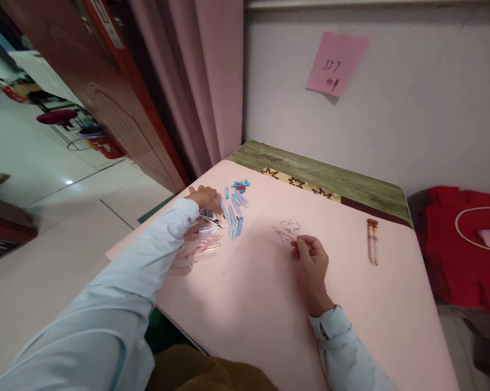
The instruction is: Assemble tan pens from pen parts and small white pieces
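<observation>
My left hand (206, 198) reaches down over a pile of pen parts at the table's left edge. Its fingers are bent and their tips are hidden among the pieces, so its grip does not show. Beside it lie pale blue and lilac pen barrels (234, 217) and small blue and brown pieces (241, 185). Under my left forearm spread many clear, pinkish tubes (202, 244). My right hand (312, 260) is closed in a pinch on a slim, pale pen part (285, 233), its pointed end to the left. Right behind that are small clear pieces (290, 225).
Two assembled-looking pens (373, 241) with brown tops lie side by side on the pink tabletop (350, 326). A green patterned strip (310, 176) runs along the back edge by the wall. Red cloth (452, 244) is at the right; a wooden door (106, 81) and curtain stand left.
</observation>
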Tool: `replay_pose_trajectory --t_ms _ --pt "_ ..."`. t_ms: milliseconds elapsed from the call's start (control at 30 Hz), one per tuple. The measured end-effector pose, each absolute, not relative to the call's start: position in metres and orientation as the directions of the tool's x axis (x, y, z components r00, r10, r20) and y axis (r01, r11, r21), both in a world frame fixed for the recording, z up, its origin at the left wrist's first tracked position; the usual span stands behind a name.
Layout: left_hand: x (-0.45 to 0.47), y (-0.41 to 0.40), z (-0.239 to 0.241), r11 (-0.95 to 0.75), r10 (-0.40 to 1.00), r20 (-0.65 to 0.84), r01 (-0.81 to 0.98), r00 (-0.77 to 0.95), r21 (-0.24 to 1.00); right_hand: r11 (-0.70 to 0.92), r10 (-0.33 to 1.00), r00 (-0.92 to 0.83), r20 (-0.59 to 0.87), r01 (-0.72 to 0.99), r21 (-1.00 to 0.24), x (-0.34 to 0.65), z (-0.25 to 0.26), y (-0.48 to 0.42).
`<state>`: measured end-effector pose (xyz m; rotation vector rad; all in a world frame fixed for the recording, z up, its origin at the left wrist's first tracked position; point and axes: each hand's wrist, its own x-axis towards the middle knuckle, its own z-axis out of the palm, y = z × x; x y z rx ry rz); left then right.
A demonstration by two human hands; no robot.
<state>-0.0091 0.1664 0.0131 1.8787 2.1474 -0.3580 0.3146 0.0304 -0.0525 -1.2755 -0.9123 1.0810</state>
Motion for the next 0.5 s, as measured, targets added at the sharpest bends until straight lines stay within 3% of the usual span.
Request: replay_pose_trajectory --t_ms 300,500 --pt "-0.0018 0.1722 0.0087 0.124 0.927 -0.352 0.991 -0.134 -0.052 -0.023 0.960 0.276 -0.055 -0.116 -0.993 0.3138 -0.0529 0.0317" --pt "-0.0036 0.1673 0.0066 0.092 0.947 -0.310 0.996 -0.085 0.010 -0.020 0.961 0.273 -0.051 -0.114 -0.993 0.3140 -0.0509 0.0320"
